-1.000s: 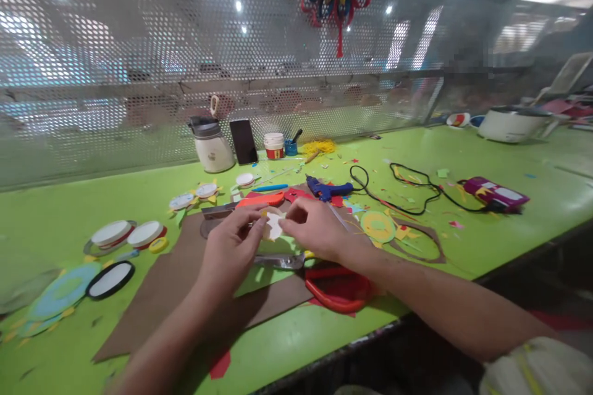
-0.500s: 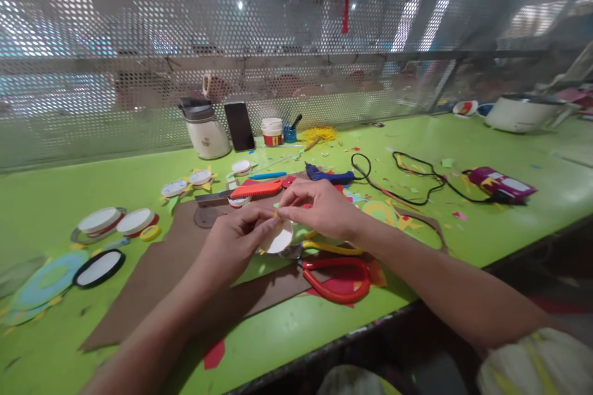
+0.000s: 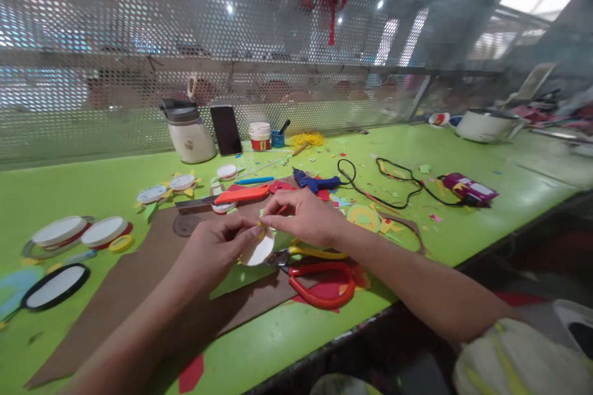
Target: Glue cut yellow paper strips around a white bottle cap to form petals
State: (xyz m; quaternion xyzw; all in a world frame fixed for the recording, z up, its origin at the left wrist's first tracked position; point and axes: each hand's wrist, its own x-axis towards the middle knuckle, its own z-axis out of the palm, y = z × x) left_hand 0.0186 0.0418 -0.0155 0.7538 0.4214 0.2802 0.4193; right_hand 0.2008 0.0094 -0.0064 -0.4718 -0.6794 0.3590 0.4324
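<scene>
My left hand [image 3: 221, 245] pinches the edge of a white paper disc [image 3: 257, 249], which is tilted above the brown cardboard [image 3: 152, 259]. Against the disc's upper edge, my right hand [image 3: 303, 217] has its fingertips closed on a small yellow paper piece [image 3: 262, 226]. The fingertips of both hands nearly meet there. Just right of the disc lie scissors with red handles [image 3: 324, 285] and a yellow-handled tool [image 3: 317, 252]. Behind my hands are an orange utility knife [image 3: 241, 195] and a blue glue gun [image 3: 317, 181].
White round lids [image 3: 106, 232] and a black-rimmed oval [image 3: 55, 286] lie at left. A kettle [image 3: 189, 136], a phone [image 3: 226, 129] and small paint pots [image 3: 260, 136] stand at the back. A black cord [image 3: 410, 200] runs to a purple box [image 3: 470, 189]. Paper scraps are scattered about.
The view has swung slightly right, so everything appears shifted left. Both hands stay together at the disc, which now hangs at a steeper tilt.
</scene>
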